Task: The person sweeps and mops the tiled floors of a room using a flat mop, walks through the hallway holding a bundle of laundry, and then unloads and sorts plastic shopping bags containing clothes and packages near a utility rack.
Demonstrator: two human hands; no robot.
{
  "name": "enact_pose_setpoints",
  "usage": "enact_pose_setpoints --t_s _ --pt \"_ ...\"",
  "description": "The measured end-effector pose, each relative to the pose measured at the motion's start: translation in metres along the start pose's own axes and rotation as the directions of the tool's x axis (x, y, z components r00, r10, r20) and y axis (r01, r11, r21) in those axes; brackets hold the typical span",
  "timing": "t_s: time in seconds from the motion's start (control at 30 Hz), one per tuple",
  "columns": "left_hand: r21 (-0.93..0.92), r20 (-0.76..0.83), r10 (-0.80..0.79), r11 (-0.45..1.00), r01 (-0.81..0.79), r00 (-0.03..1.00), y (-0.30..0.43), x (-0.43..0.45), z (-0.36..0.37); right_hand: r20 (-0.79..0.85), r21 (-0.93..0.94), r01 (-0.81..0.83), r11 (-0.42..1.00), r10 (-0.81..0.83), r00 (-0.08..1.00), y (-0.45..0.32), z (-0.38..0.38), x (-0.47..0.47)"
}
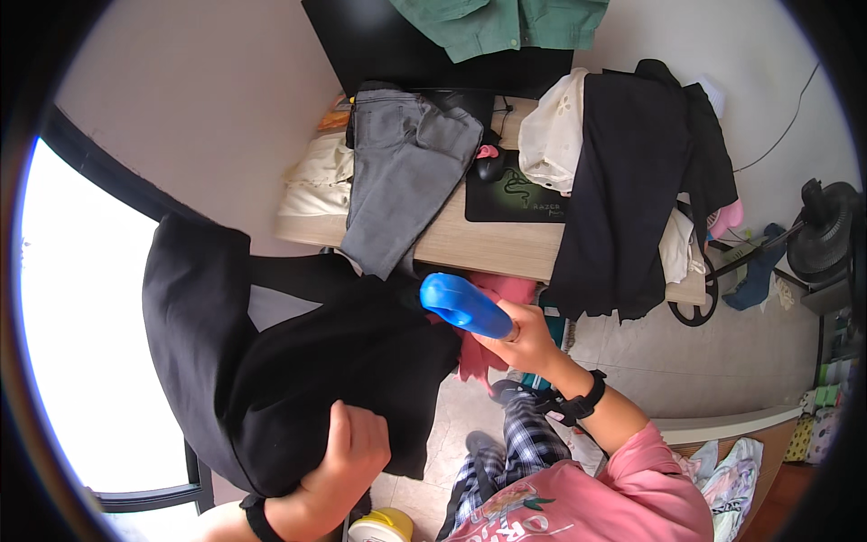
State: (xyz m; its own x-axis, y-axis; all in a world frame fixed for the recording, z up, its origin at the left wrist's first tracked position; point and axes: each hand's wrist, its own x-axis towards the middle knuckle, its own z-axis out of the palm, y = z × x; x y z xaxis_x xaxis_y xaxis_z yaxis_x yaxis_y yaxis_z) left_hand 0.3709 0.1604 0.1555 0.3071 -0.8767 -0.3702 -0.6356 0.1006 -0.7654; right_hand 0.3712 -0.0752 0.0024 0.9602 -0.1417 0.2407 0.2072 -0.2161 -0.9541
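Note:
Black fabric garments (339, 366) spread over something at the left, below the desk's front edge. My left hand (349, 454) rests on the near part of the black cloth, fingers curled; whether it grips the cloth cannot be told. My right hand (525, 339) is closed around a blue plastic object (464, 305) with an opening like a handle, held above pink cloth (481, 362). Grey trousers (413, 156) hang over the desk's front edge, with black trousers (626, 183) draped farther right. White eyelet fabric (559, 135) lies beside the black trousers.
The wooden desk (494, 251) holds a mouse pad (515, 203), a mouse (489, 166) and cream clothes (318, 179). A green garment (501, 27) hangs over a monitor (359, 40). A fan (823, 230) stands at right, a yellow-rimmed container (383, 527) at the bottom. A bright window is at left.

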Motion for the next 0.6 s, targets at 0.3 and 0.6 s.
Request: enact_pose_setpoints --t_s 0.3,0.6 --pt "0.002 -0.017 -0.125 0.992 0.125 0.992 0.041 -0.061 0.016 0.003 -0.093 0.149 0.984 -0.15 0.989 -0.03 0.104 -0.059" --pt "-0.645 -0.492 -0.54 0.753 0.13 0.683 0.024 -0.158 -0.023 -0.224 -0.193 0.084 0.978 -0.127 0.966 -0.04 0.126 -0.119"
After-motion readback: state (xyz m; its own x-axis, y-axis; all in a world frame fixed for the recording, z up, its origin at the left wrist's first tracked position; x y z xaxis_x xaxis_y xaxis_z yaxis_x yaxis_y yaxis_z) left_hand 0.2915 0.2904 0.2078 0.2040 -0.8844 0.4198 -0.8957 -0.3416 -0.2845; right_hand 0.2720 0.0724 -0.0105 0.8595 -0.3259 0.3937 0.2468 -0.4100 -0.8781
